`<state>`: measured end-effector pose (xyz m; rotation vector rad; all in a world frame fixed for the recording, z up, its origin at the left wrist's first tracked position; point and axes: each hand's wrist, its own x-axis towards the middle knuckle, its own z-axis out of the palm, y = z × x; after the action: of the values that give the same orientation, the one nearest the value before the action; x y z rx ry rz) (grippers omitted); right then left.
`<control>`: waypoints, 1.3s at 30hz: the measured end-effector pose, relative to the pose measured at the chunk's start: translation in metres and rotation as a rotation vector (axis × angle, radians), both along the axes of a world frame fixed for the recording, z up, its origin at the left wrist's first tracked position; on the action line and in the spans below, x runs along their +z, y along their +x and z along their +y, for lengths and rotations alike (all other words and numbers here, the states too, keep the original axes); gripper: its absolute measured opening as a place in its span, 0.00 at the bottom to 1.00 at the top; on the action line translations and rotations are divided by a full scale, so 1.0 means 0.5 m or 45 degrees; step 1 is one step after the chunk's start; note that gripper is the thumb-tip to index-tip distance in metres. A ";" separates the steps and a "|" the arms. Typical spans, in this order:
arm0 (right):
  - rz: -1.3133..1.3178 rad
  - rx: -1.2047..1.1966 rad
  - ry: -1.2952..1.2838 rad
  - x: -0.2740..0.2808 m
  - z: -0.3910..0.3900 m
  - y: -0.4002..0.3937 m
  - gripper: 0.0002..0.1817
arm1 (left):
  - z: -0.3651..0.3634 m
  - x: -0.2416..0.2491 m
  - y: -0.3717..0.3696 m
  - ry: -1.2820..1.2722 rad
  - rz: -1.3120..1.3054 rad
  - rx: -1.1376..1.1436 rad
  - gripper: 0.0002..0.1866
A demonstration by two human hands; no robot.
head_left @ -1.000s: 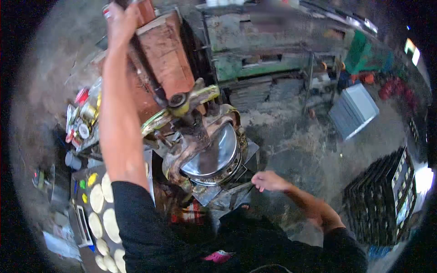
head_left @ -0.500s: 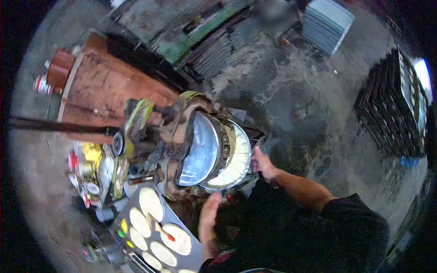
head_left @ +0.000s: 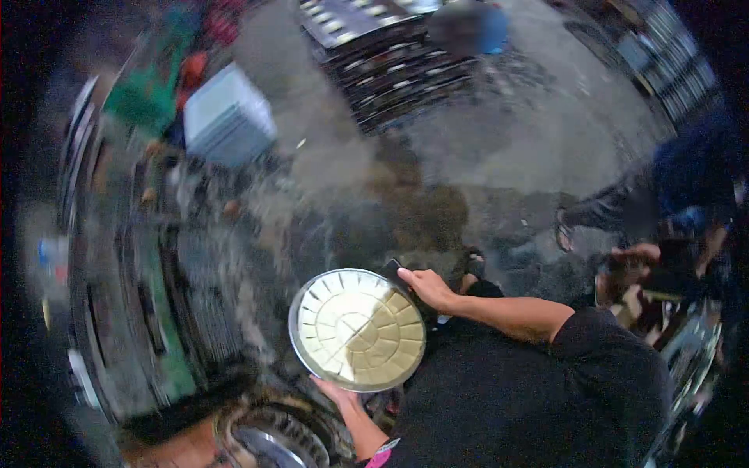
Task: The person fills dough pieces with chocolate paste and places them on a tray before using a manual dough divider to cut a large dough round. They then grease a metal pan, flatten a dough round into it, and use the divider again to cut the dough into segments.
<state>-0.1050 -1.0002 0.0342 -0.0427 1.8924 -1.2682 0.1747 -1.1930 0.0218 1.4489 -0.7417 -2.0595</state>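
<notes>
A round metal pan (head_left: 294,343) is in front of my body. The pale dough (head_left: 343,327) in it is cut into wedge-like pieces in rings, and a shadow falls over its right part. My right hand (head_left: 429,287) grips the pan at its upper right side, beside a short black part that looks like a handle. My left hand (head_left: 335,390) holds the lower rim, its fingers partly hidden under the pan. Below left stands the dough-dividing machine (head_left: 273,444), with its round metal head partly in view.
A stack of loaded trays (head_left: 406,78) stands ahead. Pale stacked crates (head_left: 226,117) are at upper left, near a long green-edged machine (head_left: 168,312). On the right another person (head_left: 694,179) is near a cluttered work surface. The concrete floor (head_left: 507,156) spreads between them.
The pan of dough has come out of the machine and is now in both my hands. My view has swung right, leaving the machine at lower left.
</notes>
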 end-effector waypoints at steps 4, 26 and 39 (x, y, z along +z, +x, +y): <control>-0.043 -0.324 -0.168 0.086 0.164 -0.037 0.34 | 0.023 0.107 -0.133 -0.172 -0.035 -0.305 0.39; 0.137 -1.752 -0.602 0.466 0.145 0.294 0.23 | -0.122 0.406 -0.460 -0.029 0.625 -1.529 0.37; 0.344 -2.514 -0.541 0.508 -0.050 0.484 0.22 | -0.112 0.462 -0.545 0.008 0.627 -2.024 0.31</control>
<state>0.1370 -1.0250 0.2881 1.8730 1.4261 -2.8828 -0.0978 -1.2490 0.2526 0.0048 -1.9861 -3.1954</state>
